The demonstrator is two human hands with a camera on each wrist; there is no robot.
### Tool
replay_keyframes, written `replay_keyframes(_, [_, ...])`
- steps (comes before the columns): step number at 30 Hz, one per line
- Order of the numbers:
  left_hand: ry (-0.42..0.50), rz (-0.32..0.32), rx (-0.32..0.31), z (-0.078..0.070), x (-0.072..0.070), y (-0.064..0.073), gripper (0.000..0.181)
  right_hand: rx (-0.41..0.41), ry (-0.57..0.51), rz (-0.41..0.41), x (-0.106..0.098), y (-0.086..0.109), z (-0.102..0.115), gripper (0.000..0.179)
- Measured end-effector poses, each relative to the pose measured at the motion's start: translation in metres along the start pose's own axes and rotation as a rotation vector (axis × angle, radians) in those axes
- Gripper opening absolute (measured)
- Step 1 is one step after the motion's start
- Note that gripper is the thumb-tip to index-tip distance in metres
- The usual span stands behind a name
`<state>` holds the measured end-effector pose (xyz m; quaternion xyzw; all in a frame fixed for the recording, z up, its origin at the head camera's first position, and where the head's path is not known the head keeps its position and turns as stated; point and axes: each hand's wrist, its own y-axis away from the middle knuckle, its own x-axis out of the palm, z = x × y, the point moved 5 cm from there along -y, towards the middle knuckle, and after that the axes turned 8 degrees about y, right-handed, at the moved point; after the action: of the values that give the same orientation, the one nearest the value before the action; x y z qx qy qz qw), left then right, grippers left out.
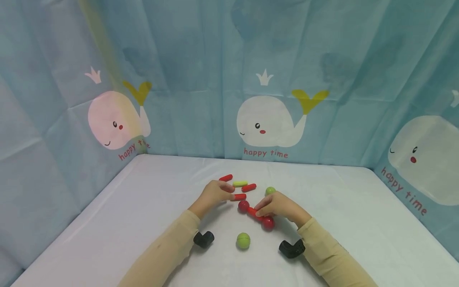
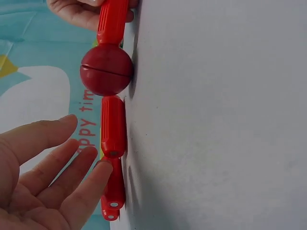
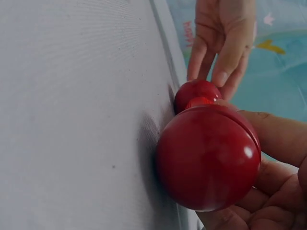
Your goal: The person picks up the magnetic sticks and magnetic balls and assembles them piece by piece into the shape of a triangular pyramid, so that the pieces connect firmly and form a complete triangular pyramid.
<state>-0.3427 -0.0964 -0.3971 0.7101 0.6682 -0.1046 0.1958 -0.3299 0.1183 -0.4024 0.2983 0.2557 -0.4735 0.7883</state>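
My right hand (image 1: 281, 207) pinches a red rod (image 1: 253, 213) between thumb and fingers. A red ball sits at each end of that rod: the left ball (image 1: 244, 206) is grooved, and the near ball (image 3: 206, 158) looms large in the right wrist view. Both balls rest on or just above the white table. My left hand (image 1: 214, 194) is beside a loose red rod (image 2: 113, 127), its fingers extended and apart. One left fingertip (image 2: 104, 167) appears close to or touching the rods; which, I cannot tell. Nothing lies in the left hand's grasp.
Farther back lie more red rods (image 1: 249, 187) and a yellow-green rod (image 1: 240, 183). One green ball (image 1: 243, 240) stands nearer on the white table (image 1: 125, 223); another green ball (image 1: 270, 191) is partly behind my right hand. A blue whale-print curtain (image 1: 201, 79) hangs behind.
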Motion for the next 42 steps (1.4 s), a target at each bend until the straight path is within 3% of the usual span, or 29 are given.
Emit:
replay_keyframes(6, [-0.082,-0.009,-0.043,0.001,0.003,-0.011,0.022,0.011,-0.017,0.006,0.001,-0.003,-0.002,0.02])
replay_keyframes(14, [-0.163,-0.002,-0.023,-0.002,0.004,-0.017,0.012,0.014,-0.013,0.001,-0.001,-0.005,-0.003,0.02])
replay_keyframes(26, [-0.201,0.032,-0.066,0.007,-0.012,-0.003,0.008,0.034,0.02,0.001,-0.01,-0.001,-0.003,0.019])
replay_keyframes(33, [-0.235,0.101,-0.072,0.011,-0.015,0.005,0.008,0.055,0.012,-0.002,-0.006,-0.001,-0.005,0.018])
replay_keyframes(42, [-0.242,0.087,-0.071,0.017,-0.016,0.015,0.013,0.054,-0.008,-0.032,0.0,-0.008,-0.002,0.017])
